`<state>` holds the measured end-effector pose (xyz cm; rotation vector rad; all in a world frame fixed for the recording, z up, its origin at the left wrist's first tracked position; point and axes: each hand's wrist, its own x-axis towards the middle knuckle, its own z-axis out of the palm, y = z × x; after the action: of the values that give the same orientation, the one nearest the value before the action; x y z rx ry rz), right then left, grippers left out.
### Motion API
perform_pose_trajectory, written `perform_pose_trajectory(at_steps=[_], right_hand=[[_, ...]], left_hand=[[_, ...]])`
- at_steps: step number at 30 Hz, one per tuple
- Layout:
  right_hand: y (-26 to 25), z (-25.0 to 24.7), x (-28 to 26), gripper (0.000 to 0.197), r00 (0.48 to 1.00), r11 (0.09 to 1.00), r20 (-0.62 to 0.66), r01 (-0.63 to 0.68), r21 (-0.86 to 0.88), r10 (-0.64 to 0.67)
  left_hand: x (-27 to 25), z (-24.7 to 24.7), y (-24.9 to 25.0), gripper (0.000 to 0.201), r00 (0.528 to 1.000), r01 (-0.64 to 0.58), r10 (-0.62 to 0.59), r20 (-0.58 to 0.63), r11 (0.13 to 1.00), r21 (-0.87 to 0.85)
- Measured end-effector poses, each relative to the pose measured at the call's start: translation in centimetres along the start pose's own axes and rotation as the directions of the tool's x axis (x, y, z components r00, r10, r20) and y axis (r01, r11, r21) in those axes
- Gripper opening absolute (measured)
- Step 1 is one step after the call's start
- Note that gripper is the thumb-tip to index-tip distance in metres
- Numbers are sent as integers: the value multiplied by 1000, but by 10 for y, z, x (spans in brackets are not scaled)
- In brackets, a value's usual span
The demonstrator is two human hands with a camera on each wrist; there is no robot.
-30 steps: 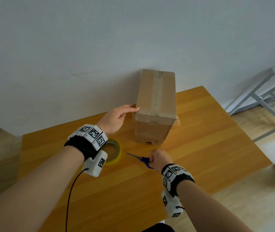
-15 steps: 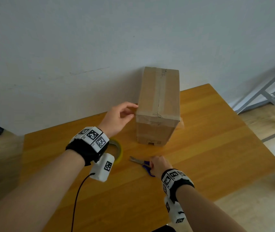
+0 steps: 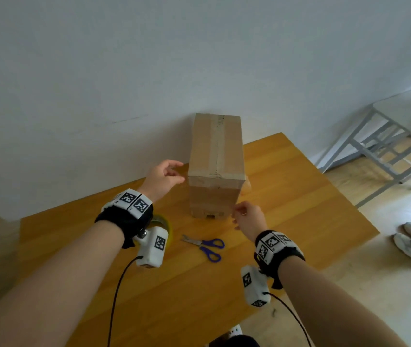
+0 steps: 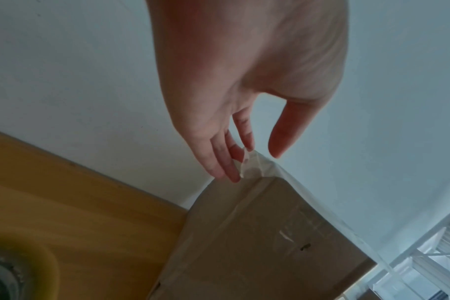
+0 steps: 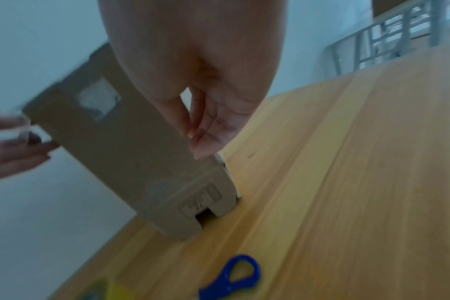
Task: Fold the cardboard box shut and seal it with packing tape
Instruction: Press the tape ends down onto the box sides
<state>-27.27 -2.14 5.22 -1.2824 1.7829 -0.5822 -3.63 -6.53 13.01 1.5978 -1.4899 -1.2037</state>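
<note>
A tall cardboard box (image 3: 215,166) stands shut on the wooden table (image 3: 299,196), with tape along its top seam. My left hand (image 3: 166,175) is at its upper left front corner, fingers fairly straight. In the left wrist view the fingertips (image 4: 231,172) touch a crumpled end of clear tape (image 4: 252,164) at that corner, thumb apart. My right hand (image 3: 243,212) is at the box's lower right front edge, fingers straight (image 5: 200,146) against the cardboard, holding nothing. The yellow tape roll (image 3: 166,221) lies half hidden under my left wrist.
Blue-handled scissors (image 3: 204,244) lie on the table in front of the box, between my arms. A white wall is close behind the box. A grey metal frame (image 3: 387,146) and another person's feet in white shoes (image 3: 409,242) are on the floor to the right.
My right hand let go of the scissors, which now lie on the table, and rose to the box's lower right edge. My left hand stayed by the upper left corner.
</note>
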Motion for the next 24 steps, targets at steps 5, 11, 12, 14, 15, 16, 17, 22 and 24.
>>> perform_pose_trajectory(at_steps=[5, 11, 12, 14, 15, 16, 17, 22, 24], right_hand=[[-23, -27, -5, 28, 985, 847, -121, -41, 531, 123], [-49, -45, -10, 32, 988, 703, -87, -28, 710, 128], [-51, -47, -10, 27, 991, 702, -71, -29, 712, 112], [-54, -48, -9, 17, 994, 699, -53, -28, 715, 94], [-55, -49, -9, 13, 995, 700, -48, -28, 714, 90], [-55, -49, -9, 12, 995, 706, -43, -31, 707, 87], [-54, -49, -9, 12, 996, 715, -38, -35, 699, 85], [-51, -49, -6, 10, 996, 713, 4, -65, 698, 87], [-52, -48, -5, 11, 996, 696, 19, -79, 713, 93]], left_hand=[[5, 4, 2, 34, 1000, 29, -29, 12, 998, -53], [10, 9, 6, 20, 995, 82, -95, -40, 964, -252], [12, 10, 5, 20, 994, 83, -99, -53, 966, -246], [12, 11, 4, 21, 993, 82, -99, -67, 970, -228], [12, 11, 3, 22, 993, 84, -101, -68, 972, -221], [12, 10, 2, 24, 992, 88, -105, -64, 971, -223], [12, 10, 1, 25, 993, 94, -109, -52, 967, -235], [10, 8, -2, 35, 997, 76, -73, 22, 965, -250], [11, 8, -4, 28, 996, 84, -80, 24, 958, -274]])
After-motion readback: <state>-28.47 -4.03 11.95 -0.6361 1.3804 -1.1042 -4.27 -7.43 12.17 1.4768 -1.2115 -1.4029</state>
